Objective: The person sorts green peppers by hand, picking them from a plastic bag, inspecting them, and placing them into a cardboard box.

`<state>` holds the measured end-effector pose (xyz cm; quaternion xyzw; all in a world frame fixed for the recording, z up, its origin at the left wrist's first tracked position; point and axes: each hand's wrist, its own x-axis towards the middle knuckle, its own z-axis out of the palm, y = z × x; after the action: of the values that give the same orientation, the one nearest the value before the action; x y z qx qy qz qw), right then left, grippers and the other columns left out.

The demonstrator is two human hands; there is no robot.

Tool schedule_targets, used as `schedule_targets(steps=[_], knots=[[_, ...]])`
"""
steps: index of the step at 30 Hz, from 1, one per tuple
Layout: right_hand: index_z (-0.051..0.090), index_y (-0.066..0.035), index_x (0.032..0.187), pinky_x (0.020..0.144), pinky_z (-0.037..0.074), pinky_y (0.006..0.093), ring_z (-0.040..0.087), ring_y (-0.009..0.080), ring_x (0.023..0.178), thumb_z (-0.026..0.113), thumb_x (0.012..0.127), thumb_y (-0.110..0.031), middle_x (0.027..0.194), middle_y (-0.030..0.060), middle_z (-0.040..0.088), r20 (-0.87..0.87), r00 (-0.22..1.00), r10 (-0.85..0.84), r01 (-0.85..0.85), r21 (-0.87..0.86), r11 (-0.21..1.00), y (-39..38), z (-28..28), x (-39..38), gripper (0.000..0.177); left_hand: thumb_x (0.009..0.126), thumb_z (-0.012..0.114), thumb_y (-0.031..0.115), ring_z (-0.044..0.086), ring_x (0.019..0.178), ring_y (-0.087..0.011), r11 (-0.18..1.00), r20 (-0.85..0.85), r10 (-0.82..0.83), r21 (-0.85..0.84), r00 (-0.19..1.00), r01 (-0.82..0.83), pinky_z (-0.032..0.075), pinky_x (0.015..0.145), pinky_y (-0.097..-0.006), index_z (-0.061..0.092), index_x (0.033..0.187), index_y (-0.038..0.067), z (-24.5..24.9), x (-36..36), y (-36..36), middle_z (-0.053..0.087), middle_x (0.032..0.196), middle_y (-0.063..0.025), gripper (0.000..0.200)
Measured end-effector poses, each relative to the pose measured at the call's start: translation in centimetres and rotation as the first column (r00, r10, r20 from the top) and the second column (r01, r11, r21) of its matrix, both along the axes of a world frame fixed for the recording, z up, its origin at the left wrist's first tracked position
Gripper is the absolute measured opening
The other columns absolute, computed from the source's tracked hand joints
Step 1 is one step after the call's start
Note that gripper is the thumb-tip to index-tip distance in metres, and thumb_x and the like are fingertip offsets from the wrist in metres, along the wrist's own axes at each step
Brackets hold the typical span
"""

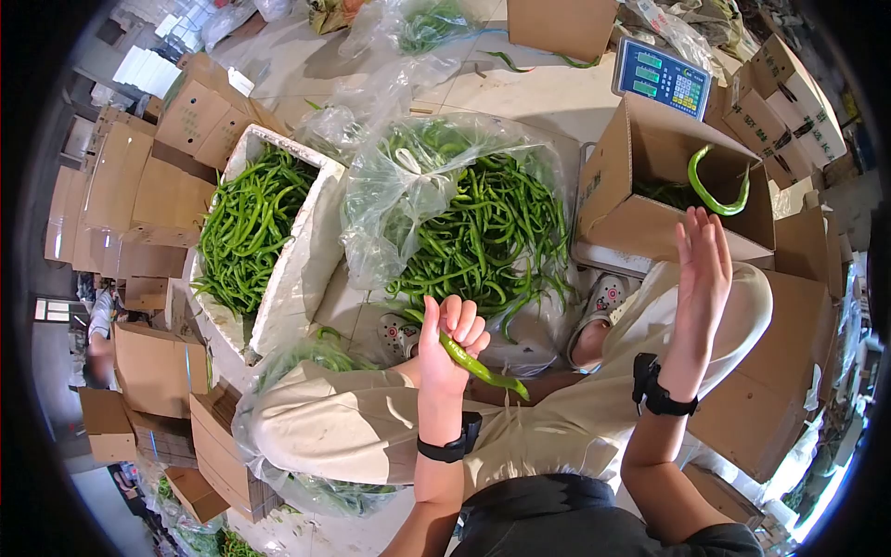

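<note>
My left hand [447, 345] is closed around a long green chili pepper [484, 373], which sticks out below the fingers. My right hand [703, 265] has its fingers stretched out and holds nothing. Just past its fingertips, a curved green chili pepper [720, 206] appears in the air at the mouth of an open cardboard box [640, 225]. More green peppers lie inside that box, partly hidden by its walls. In front of me, a heap of green chili peppers [478, 246] spills from an opened clear plastic bag [385, 223].
A white foam box [306, 241] full of green chili peppers [251, 227] stands tilted at the left. The cardboard box rests on a scale platform [608, 262], with its display [664, 79] behind. Cardboard boxes [162, 367] crowd both sides. A person shows at the far left.
</note>
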<state>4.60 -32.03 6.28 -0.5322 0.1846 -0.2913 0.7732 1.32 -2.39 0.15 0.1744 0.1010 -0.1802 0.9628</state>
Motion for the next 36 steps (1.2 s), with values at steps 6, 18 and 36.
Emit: schedule_targets(steps=[6, 18, 36], knots=[[0.056, 0.000, 0.120, 0.093, 0.041, 0.0283, 0.053, 0.0171, 0.110, 0.052, 0.092, -0.016, 0.120, 0.0098, 0.058, -0.434, 0.688, 0.581, -0.709, -0.230, 0.667, 6.6, -0.8, -4.4, 0.033, 0.097, 0.035, 0.050, 0.026, 0.052, -0.0086, 0.983, -0.040, 0.046, -0.177, 0.998, -0.053, 0.025, 0.047, -0.0233, 0.035, 0.068, 0.012, 0.0, 0.6, -0.5, 0.032, 0.061, 0.0027, 0.047], [0.057, 0.003, 0.108, 0.063, 0.048, 0.0255, 0.059, 0.0078, 0.071, 0.058, 0.091, -0.016, 0.075, 0.0082, 0.064, -0.401, 0.372, 0.837, -0.880, 0.136, 0.456, 10.0, -6.0, -6.5, 0.025, 0.090, 0.031, 0.065, 0.056, 0.089, -0.0177, 0.847, 0.084, -0.078, 0.532, 0.993, 0.022, 0.043, 0.083, -0.0325, 0.052, 0.116, 0.004, -2.7, 1.0, -1.3, 0.059, 0.105, -0.0087, 0.070], [0.052, 0.003, 0.120, 0.087, 0.048, 0.0280, 0.062, 0.0176, 0.101, 0.054, 0.092, -0.011, 0.107, 0.0128, 0.065, -0.590, 0.397, 0.703, -0.876, -0.016, 0.481, 9.0, -8.8, -4.5, 0.031, 0.096, 0.041, 0.035, 0.040, 0.129, -0.0228, 0.075, 0.359, 0.733, 0.802, 0.578, -0.593, 0.028, 0.109, -0.0369, 0.036, 0.137, 0.002, 1.8, 8.8, 16.4, 0.043, 0.138, -0.0163, 0.053]])
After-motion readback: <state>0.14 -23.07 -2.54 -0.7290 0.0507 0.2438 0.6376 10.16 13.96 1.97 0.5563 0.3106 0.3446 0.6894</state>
